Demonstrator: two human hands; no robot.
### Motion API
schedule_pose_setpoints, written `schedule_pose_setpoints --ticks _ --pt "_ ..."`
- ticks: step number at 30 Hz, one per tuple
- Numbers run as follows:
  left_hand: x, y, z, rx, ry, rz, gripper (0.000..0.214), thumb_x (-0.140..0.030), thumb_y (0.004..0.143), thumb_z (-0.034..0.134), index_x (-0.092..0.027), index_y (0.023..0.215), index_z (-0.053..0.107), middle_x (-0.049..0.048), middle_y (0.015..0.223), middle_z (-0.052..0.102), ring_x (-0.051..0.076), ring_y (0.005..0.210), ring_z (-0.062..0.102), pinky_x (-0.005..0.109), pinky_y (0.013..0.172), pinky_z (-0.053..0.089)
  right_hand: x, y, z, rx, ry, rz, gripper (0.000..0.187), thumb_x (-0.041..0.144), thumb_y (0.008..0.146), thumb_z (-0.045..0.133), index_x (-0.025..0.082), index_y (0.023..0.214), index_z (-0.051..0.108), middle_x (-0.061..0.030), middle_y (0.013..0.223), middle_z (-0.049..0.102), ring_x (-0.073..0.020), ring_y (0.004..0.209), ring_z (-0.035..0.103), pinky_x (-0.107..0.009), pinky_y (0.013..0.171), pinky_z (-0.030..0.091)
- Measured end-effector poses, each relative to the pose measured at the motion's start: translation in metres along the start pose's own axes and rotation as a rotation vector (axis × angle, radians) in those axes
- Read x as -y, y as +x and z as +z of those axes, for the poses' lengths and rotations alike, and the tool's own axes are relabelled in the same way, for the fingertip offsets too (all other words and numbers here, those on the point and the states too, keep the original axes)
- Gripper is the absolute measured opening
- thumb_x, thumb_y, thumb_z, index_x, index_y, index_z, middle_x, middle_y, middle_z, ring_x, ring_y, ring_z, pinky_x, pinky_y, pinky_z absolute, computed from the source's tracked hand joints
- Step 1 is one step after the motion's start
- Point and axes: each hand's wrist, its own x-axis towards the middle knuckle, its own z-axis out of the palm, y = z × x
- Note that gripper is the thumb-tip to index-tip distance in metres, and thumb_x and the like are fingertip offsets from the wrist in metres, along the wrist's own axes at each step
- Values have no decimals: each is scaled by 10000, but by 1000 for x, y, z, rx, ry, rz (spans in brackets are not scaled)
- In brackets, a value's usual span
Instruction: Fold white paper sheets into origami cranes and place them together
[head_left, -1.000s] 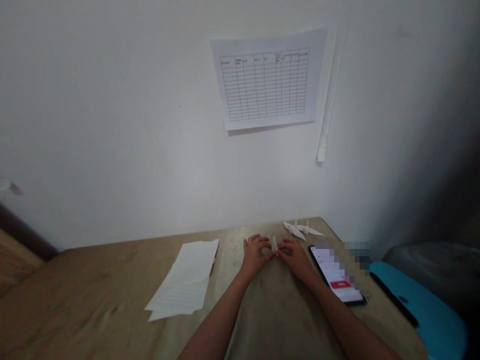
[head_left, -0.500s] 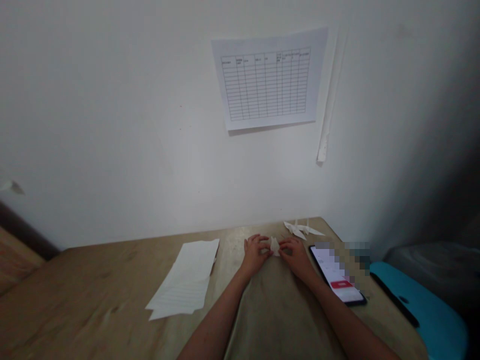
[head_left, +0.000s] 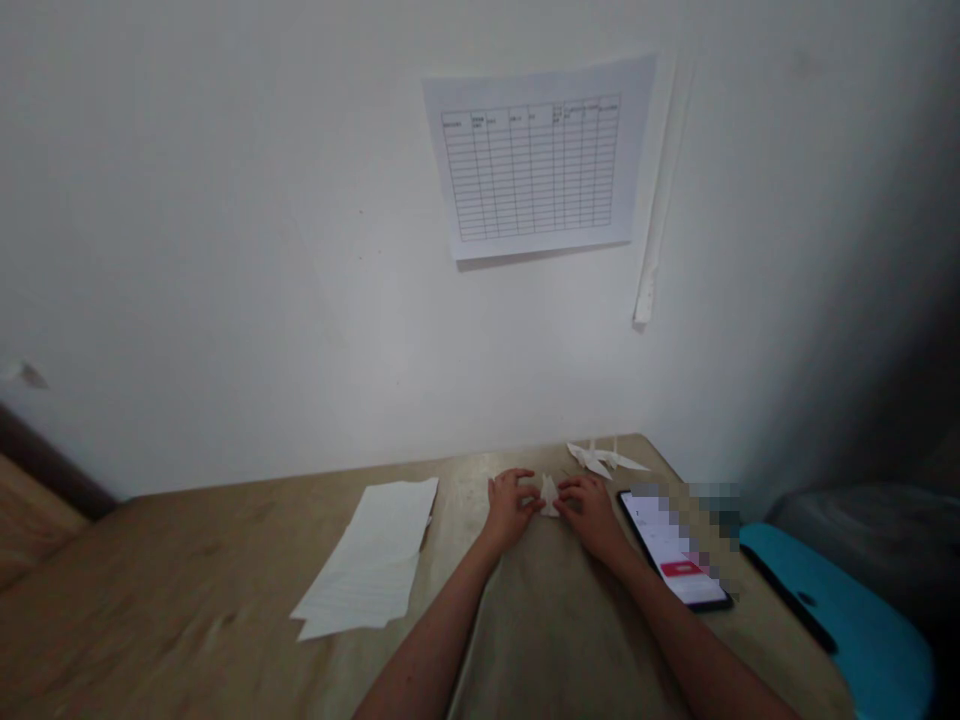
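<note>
A small folded piece of white paper [head_left: 549, 495], narrow and pointed at the top, is between my two hands on the table. My left hand [head_left: 514, 508] pinches its left edge with thumb and fingertips, the other fingers curved above. From the other side, my right hand [head_left: 589, 508] grips the right edge between thumb and bent fingers. Just beyond my right hand lie folded paper cranes [head_left: 604, 460] with pointed white wings. How the paper's layers are folded is too small to make out.
Loose white paper sheets [head_left: 375, 555] lie on the table [head_left: 187, 580] to the left. A phone [head_left: 667, 555] with a lit screen rests right of my right arm. Past the table's right edge is a blue object [head_left: 847, 610]. A printed chart [head_left: 540, 165] hangs on the wall.
The folded paper looks slimmer and more pointed than before. My right fingers have shifted slightly left and down along it; the left hand has barely moved.
</note>
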Motion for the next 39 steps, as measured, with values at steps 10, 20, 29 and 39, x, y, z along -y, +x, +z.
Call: schedule_pose_setpoints --ticks 10,20,29,39 --pt "-2 0 1 -43 -2 -64 51 -240 821 770 -267 860 788 45 1303 663 282 1278 548 596 1182 271 1 2 -7 -29 79 52 269 298 881 566 221 1059 753 -82 1108 722 -274 1160 558 -459 1074 406" --pt "-5 -2 -1 -17 8 -53 109 -286 812 779 -312 915 800 31 1345 630 287 1302 526 585 1177 277 10 0 -9 32 107 26 133 256 800 668 235 892 762 -78 1094 717 -283 1168 546 -443 1083 397" --pt "-5 0 -4 -79 -46 -22 87 -291 782 809 -304 869 809 36 1285 673 275 1251 577 520 1144 365 3 0 -7 -58 60 47 145 345 829 672 209 862 709 -94 1031 715 -294 1118 556 -453 1051 404" --pt "-4 0 -3 -87 -43 -55 64 -267 759 825 -279 818 806 43 1293 684 290 1263 572 552 1158 345 8 0 -8 32 116 17 81 314 788 726 239 805 751 -64 1064 714 -278 1142 553 -454 1073 392"
